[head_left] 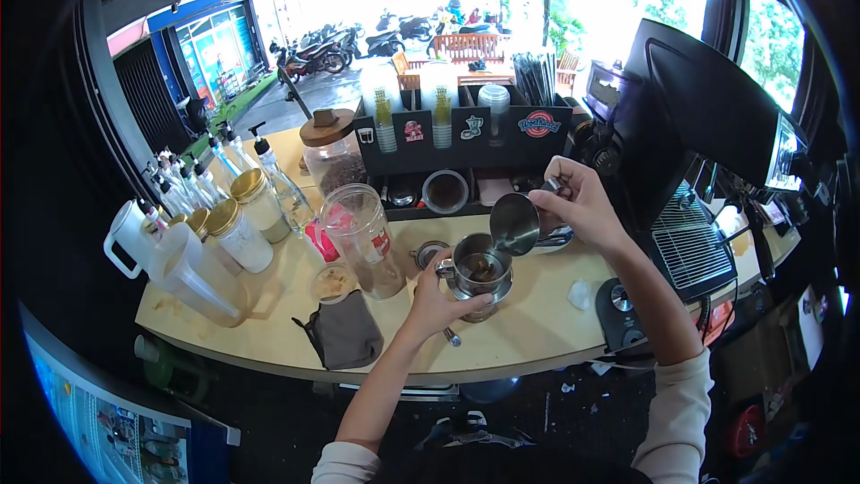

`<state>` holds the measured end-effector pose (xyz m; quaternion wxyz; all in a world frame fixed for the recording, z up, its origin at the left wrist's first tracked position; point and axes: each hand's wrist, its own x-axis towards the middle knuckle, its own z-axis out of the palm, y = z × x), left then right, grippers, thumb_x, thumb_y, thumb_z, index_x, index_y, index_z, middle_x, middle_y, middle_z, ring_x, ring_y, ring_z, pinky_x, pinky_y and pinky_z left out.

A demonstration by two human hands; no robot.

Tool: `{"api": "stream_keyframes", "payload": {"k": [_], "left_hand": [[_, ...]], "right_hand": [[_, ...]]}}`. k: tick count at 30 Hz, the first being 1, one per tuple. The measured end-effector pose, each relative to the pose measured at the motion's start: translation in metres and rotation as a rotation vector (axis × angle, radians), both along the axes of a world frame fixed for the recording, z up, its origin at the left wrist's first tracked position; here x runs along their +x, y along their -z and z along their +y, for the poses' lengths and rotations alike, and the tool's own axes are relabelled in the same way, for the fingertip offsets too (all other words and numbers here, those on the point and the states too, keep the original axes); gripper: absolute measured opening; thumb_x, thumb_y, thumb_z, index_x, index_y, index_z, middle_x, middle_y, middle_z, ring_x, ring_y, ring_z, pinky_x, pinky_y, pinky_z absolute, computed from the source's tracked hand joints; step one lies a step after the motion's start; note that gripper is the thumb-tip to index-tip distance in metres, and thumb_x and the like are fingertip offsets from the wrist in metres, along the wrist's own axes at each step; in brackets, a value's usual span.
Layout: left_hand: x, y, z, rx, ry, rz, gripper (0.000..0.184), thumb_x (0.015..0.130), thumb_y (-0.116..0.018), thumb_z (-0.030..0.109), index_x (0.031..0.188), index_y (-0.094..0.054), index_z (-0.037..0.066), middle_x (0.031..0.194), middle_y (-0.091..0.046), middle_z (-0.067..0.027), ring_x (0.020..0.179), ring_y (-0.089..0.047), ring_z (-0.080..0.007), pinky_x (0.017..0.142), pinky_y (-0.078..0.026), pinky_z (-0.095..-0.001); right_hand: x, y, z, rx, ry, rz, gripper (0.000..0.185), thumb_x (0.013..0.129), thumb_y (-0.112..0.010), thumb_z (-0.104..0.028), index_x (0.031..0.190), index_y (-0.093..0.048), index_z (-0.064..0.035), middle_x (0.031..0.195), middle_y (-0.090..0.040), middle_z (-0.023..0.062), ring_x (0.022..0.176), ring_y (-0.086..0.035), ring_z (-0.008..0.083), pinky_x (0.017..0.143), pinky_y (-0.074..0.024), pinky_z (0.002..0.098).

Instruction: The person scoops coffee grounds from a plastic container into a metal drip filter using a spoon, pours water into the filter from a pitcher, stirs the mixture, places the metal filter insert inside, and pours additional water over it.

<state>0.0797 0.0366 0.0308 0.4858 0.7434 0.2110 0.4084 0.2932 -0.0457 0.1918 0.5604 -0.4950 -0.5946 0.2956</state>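
Note:
In the middle of the counter stands a metal drip coffee filter (475, 286) with dark contents inside. My left hand (434, 312) is closed around its left side and lower flange. Beneath the filter a small vessel shows only in part. My right hand (584, 206) grips a small steel pitcher (516, 222) by its handle. The pitcher is tipped left, its mouth over the filter's right rim; a stream of liquid cannot be made out clearly. Close behind the filter lies a round metal lid (432, 255). A metal utensil end (452, 337) sticks out below my left hand.
Left of my hands are a tall clear jar (363, 242), a grey cloth (345, 333), several gold-lidded jars and pump bottles. A black organizer (461, 145) with cups stands behind. At right are an espresso machine (694, 237) and a black device with a dial (620, 305).

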Motion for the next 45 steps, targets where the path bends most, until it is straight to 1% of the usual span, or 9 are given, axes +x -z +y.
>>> {"api": "stream_keyframes", "payload": {"k": [3, 8, 11, 15, 18, 24, 39, 42, 45], "left_hand": [[0.0, -0.002, 0.0, -0.006, 0.01, -0.001, 0.08, 0.058, -0.087, 0.031, 0.122, -0.049, 0.003, 0.114, -0.059, -0.0115, 0.112, -0.054, -0.0231, 0.1, -0.039, -0.0375], [0.0, -0.001, -0.002, -0.015, -0.008, -0.007, 0.081, 0.058, -0.088, 0.031, 0.123, -0.048, 0.003, 0.114, -0.059, -0.0116, 0.113, -0.054, -0.0235, 0.1, -0.038, -0.0377], [0.0, -0.002, -0.004, -0.03, 0.004, -0.008, 0.083, 0.058, -0.088, 0.031, 0.124, -0.048, 0.002, 0.115, -0.058, -0.0114, 0.114, -0.053, -0.0235, 0.101, -0.038, -0.0375], [0.001, 0.004, -0.001, -0.041, -0.012, -0.015, 0.084, 0.057, -0.088, 0.031, 0.125, -0.047, 0.003, 0.117, -0.057, -0.0112, 0.115, -0.051, -0.0231, 0.101, -0.037, -0.0373], [0.0, 0.001, -0.002, -0.051, 0.01, -0.011, 0.084, 0.057, -0.088, 0.031, 0.126, -0.046, 0.004, 0.118, -0.056, -0.0111, 0.116, -0.051, -0.0227, 0.101, -0.037, -0.0371], [0.0, 0.0, -0.002, -0.045, 0.011, -0.015, 0.082, 0.058, -0.088, 0.03, 0.124, -0.047, 0.005, 0.118, -0.056, -0.0104, 0.115, -0.051, -0.0225, 0.101, -0.036, -0.037], [0.002, 0.002, -0.003, -0.024, -0.003, -0.054, 0.081, 0.058, -0.088, 0.03, 0.123, -0.048, 0.004, 0.115, -0.057, -0.0098, 0.113, -0.052, -0.0222, 0.101, -0.037, -0.0373], [0.002, 0.001, -0.003, -0.03, 0.001, -0.053, 0.081, 0.058, -0.088, 0.029, 0.123, -0.048, 0.004, 0.115, -0.058, -0.0096, 0.112, -0.053, -0.022, 0.1, -0.037, -0.0372], [0.001, 0.001, -0.002, -0.043, 0.01, -0.041, 0.081, 0.058, -0.088, 0.029, 0.123, -0.048, 0.004, 0.114, -0.058, -0.0093, 0.112, -0.053, -0.0216, 0.1, -0.037, -0.037]], "right_hand": [[-0.002, 0.0, 0.003, 0.016, -0.001, -0.044, 0.026, 0.083, -0.067, -0.007, 0.074, -0.043, -0.0066, 0.068, -0.053, -0.0034, 0.064, -0.05, -0.0006, 0.054, -0.0385, 0.0165], [-0.001, 0.003, 0.008, 0.024, 0.033, -0.167, 0.028, 0.08, -0.069, -0.011, 0.072, -0.043, -0.0067, 0.066, -0.047, -0.0047, 0.059, -0.038, -0.0004, 0.051, -0.0314, 0.0198], [-0.001, 0.002, 0.009, 0.046, 0.024, -0.24, 0.027, 0.083, -0.068, -0.006, 0.076, -0.042, -0.0082, 0.067, -0.048, -0.0056, 0.06, -0.043, -0.0039, 0.05, -0.0344, 0.0147], [-0.008, -0.002, 0.008, 0.011, 0.021, -0.218, 0.027, 0.083, -0.067, -0.006, 0.075, -0.042, -0.0077, 0.067, -0.048, -0.0056, 0.06, -0.043, -0.0039, 0.05, -0.0346, 0.0148], [-0.015, -0.007, 0.005, 0.019, 0.021, -0.138, 0.027, 0.08, -0.069, -0.01, 0.072, -0.043, -0.0058, 0.064, -0.042, -0.0058, 0.058, -0.036, 0.0002, 0.05, -0.03, 0.0203], [-0.013, -0.009, 0.006, -0.009, 0.045, -0.258, 0.027, 0.081, -0.068, -0.009, 0.073, -0.043, -0.0051, 0.063, -0.045, -0.0038, 0.058, -0.041, 0.0001, 0.05, -0.0341, 0.0195], [-0.018, -0.011, 0.006, -0.047, 0.015, -0.124, 0.028, 0.081, -0.068, -0.008, 0.073, -0.042, -0.0048, 0.061, -0.046, -0.0024, 0.056, -0.043, 0.0019, 0.047, -0.0348, 0.0214], [-0.014, -0.014, 0.006, -0.019, 0.053, -0.257, 0.027, 0.081, -0.067, -0.007, 0.074, -0.042, -0.0047, 0.061, -0.047, -0.0017, 0.056, -0.043, 0.002, 0.046, -0.035, 0.0211], [-0.011, -0.01, 0.009, -0.015, 0.048, -0.299, 0.028, 0.084, -0.067, -0.008, 0.076, -0.041, -0.0069, 0.062, -0.049, -0.0043, 0.057, -0.054, 0.0001, 0.048, -0.0448, 0.0173]]}}
